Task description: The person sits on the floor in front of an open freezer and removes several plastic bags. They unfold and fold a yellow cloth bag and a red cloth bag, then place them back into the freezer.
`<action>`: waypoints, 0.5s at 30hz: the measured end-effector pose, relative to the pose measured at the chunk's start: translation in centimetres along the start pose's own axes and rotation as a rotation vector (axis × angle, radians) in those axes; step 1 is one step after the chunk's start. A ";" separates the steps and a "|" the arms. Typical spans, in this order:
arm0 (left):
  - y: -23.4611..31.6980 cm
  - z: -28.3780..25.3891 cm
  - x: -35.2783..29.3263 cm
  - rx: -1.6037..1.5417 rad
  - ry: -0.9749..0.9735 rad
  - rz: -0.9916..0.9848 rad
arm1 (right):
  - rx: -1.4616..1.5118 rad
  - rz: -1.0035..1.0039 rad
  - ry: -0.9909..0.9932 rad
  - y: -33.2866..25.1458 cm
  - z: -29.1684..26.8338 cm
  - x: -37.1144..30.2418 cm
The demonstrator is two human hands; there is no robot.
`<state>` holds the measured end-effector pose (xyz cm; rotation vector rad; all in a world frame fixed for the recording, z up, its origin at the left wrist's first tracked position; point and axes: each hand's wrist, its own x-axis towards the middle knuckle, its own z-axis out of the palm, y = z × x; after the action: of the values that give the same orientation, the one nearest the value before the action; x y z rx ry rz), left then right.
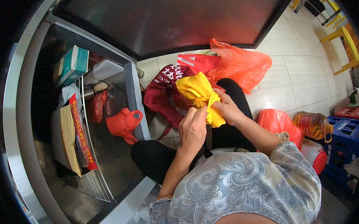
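"Grip first, please; is it wide or narrow?"

"Narrow on both sides; the left hand [193, 125] pinches the twisted neck of a yellow bag [194, 88], and the right hand [228, 109] is closed on the gathered folds from the other side; what the bag contains I cannot tell."

"Which way does it lie from the grip?"

"Swollen end just beyond the pinch, away from the body and slightly to the person's left; its long axis slants from there down to the right, through the neck, to a loose tail between the hands."

"Which hand is nearer?"

"Both touch it; the left, though, is nearer the open steel cabinet [136, 104], where a red plastic bag [121, 124] sits against the inner edge; the right is on the side of the oil bottle [306, 123]."

"And behind the yellow one?"

"Maroon bag [158, 93], lower down; whether they touch I cannot tell; farther ahead, a translucent orange-red bag [247, 65] lies on the tiled floor [282, 86]."
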<state>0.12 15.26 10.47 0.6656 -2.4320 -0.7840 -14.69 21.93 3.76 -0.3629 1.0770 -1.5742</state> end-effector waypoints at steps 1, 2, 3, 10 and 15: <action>-0.3 0.1 0.0 -0.034 -0.020 -0.018 | -0.031 0.000 0.019 0.1 0.0 -0.1; -0.7 0.1 0.1 -0.065 -0.036 -0.027 | -0.066 0.017 0.035 0.1 0.0 -0.2; -1.1 0.1 0.3 -0.095 -0.053 -0.035 | -0.044 0.024 0.015 0.1 0.0 -0.4; -3.0 0.9 0.7 -0.343 -0.045 -0.296 | -0.135 -0.042 -0.071 0.2 -0.2 -0.8; -3.5 1.9 0.7 -0.468 -0.158 -0.373 | -0.357 -0.250 -0.060 1.3 -0.6 -0.6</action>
<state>-0.48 13.15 7.12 0.9000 -2.1542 -1.5455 -14.07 22.81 2.62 -0.8074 1.3061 -1.5735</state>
